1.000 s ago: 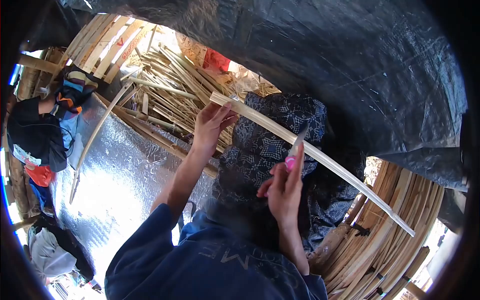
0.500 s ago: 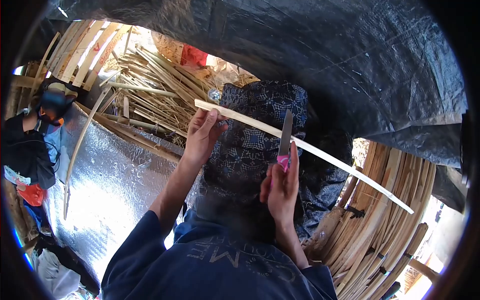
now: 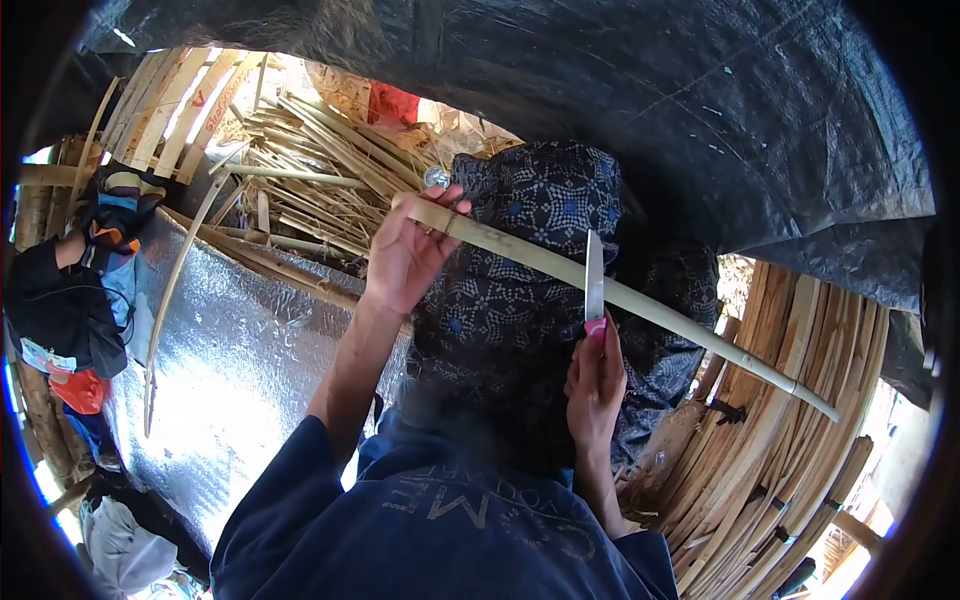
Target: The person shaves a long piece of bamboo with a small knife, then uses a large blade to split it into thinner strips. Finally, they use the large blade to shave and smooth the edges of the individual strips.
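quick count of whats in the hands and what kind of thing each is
bamboo strip: 1, gripped near its end by the left hand
knife with a pink handle: 1, in the right hand, blade upright against the strip
total: 2 things held, 1 in each hand

Bamboo strip (image 3: 640, 302) pale, smooth; knife (image 3: 594, 283) blade shiny metal, pink plastic handle; foil sheet (image 3: 230, 370) crinkled, glossy.
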A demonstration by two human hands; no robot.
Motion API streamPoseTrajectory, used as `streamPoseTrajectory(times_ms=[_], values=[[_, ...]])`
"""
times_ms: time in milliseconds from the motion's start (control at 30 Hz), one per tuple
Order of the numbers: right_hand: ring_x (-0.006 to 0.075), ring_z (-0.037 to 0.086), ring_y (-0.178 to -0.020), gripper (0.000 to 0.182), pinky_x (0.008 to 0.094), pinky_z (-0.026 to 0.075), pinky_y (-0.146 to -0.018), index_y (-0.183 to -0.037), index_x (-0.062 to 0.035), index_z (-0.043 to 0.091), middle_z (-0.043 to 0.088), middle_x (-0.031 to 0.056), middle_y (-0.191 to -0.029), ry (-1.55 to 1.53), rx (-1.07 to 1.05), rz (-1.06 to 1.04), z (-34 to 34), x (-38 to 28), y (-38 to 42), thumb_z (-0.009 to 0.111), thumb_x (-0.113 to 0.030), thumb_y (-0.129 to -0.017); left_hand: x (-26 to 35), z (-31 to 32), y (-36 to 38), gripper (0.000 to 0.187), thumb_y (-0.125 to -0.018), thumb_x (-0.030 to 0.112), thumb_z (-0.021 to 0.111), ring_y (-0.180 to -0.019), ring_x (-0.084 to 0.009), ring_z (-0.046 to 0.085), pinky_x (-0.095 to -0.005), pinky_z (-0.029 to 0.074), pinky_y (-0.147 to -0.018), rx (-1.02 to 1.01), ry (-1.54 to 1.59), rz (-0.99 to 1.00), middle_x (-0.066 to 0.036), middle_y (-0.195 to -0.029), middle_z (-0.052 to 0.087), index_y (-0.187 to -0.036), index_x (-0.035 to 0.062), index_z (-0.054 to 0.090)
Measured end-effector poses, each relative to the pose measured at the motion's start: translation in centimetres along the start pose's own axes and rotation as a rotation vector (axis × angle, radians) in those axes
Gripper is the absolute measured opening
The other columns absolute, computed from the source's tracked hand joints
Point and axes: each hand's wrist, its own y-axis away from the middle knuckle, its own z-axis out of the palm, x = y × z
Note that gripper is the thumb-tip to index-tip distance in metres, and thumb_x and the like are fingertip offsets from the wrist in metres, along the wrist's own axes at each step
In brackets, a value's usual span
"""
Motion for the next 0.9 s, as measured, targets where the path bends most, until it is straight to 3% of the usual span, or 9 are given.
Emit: streamPoseTrajectory(times_ms=[67, 267, 333, 367, 400, 500, 633, 833, 900], values=[[0.0015, 0.037, -0.053, 0.043, 0.0186, 0.031, -0.046, -0.141, -0.0045, 0.04, 0.045, -0.0031, -0.073, 0.012, 0.003, 0.024, 0.0, -0.7, 0.4, 0.045, -0.021, -0.102, -0.3, -0.1, 0.0, 0.037, -0.095, 0.03, 0.054, -0.12, -0.022, 0.05, -0.037, 0.04, -0.103, 0.197, -0.406, 0.073, -0.009, -0.131, 0.053, -0.125, 0.0081, 0.051], [0.0022, 0.04, -0.053, 0.043, 0.0204, 0.035, -0.047, -0.144, -0.0074, 0.038, 0.046, -0.0024, -0.07, 0.03, 0.003, 0.011, -0.8, -0.7, 1.1, 0.043, -0.014, -0.101, -0.1, 0.3, 1.0, 0.037, -0.097, 0.024, 0.052, -0.116, -0.0203, 0.054, -0.0368, 0.047, -0.099, 0.371, -0.487, 0.106, -0.01, -0.132, 0.052, -0.13, 0.0068, 0.048], [0.0038, 0.04, -0.054, 0.045, 0.0213, 0.035, -0.049, -0.144, -0.0066, 0.038, 0.05, 0.0011, -0.074, 0.017, 0.059, -0.02, -1.4, -1.0, 1.1, 0.044, -0.009, -0.099, 0.2, -2.4, 0.9, 0.037, -0.095, 0.017, 0.053, -0.118, -0.0223, 0.052, -0.0399, 0.049, -0.099, 0.594, -0.741, 0.264, -0.012, -0.131, 0.05, -0.129, 0.0038, 0.048], [0.0038, 0.04, -0.054, 0.045, 0.0213, 0.035, -0.049, -0.144, -0.0066, 0.038, 0.05, 0.0011, -0.074, 0.023, 0.102, -0.011, -1.9, -1.1, 1.1, 0.044, -0.009, -0.099, 0.5, -3.5, 1.5, 0.035, -0.091, 0.006, 0.054, -0.117, -0.0242, 0.051, -0.0406, 0.05, -0.1, 0.621, -1.278, 0.432, -0.016, -0.13, 0.048, -0.125, 0.0017, 0.05], [0.0048, 0.04, -0.054, 0.046, 0.0219, 0.035, -0.049, -0.144, -0.0062, 0.038, 0.053, 0.0029, -0.076, 0.094, 0.133, -0.075, -2.5, -1.2, 0.9, 0.044, -0.007, -0.098, 0.9, -3.8, 2.5, 0.032, -0.088, 0.0, 0.055, -0.116, -0.0273, 0.053, -0.0392, 0.05, -0.097, 0.51, -1.925, 0.641, -0.018, -0.129, 0.049, -0.12, 0.001, 0.054], [0.0073, 0.041, -0.056, 0.048, 0.0234, 0.035, -0.051, -0.143, -0.0049, 0.038, 0.059, 0.0064, -0.084, 0.235, 0.246, -0.169, -4.6, -0.6, 0.7, 0.044, 0.0, -0.095, -1.1, 4.2, 1.7, 0.028, -0.087, -0.003, 0.056, -0.115, -0.0282, 0.054, -0.039, 0.047, -0.096, 0.436, -1.244, 0.877, -0.016, -0.125, 0.054, -0.115, 0.003, 0.058], [0.0051, 0.04, -0.055, 0.055, 0.0219, 0.033, -0.047, -0.147, -0.0053, 0.03, 0.055, 0.0063, -0.081, 0.187, 0.35, -0.184, -6.6, -2.3, 1.7, 0.042, 0.003, -0.094, -2.5, 5.8, 0.7, 0.025, -0.088, 0.006, 0.058, -0.116, -0.0262, 0.053, -0.0367, 0.043, -0.096, 0.01, -1.736, 0.829, -0.011, -0.123, 0.057, -0.112, 0.0042, 0.061], [0.0047, 0.042, -0.051, 0.051, 0.0152, 0.03, -0.04, -0.145, -0.0055, 0.026, 0.049, 0.0014, -0.072, -0.213, 0.626, -0.755, -3.9, -1.2, 1.9, 0.04, -0.003, -0.096, -8.6, 7.2, -1.5, 0.022, -0.085, 0.009, 0.062, -0.112, -0.027, 0.054, -0.0417, 0.039, -0.098, -0.405, -1.914, 0.619, -0.009, -0.11, 0.062, -0.106, 0.0068, 0.063], [0.0078, 0.046, -0.053, 0.052, 0.0247, 0.042, -0.046, -0.146, -0.0033, 0.022, 0.051, 0.0036, -0.072, -1.15, 0.686, 0.122, -1.5, -1.2, 0.2, 0.044, -0.013, -0.1, -9.2, 7.0, -1.7, 0.024, -0.084, 0.011, 0.063, -0.112, -0.025, 0.054, -0.0449, 0.034, -0.101, -0.431, -2.143, 0.686, -0.006, -0.11, 0.062, -0.107, 0.0094, 0.063]])
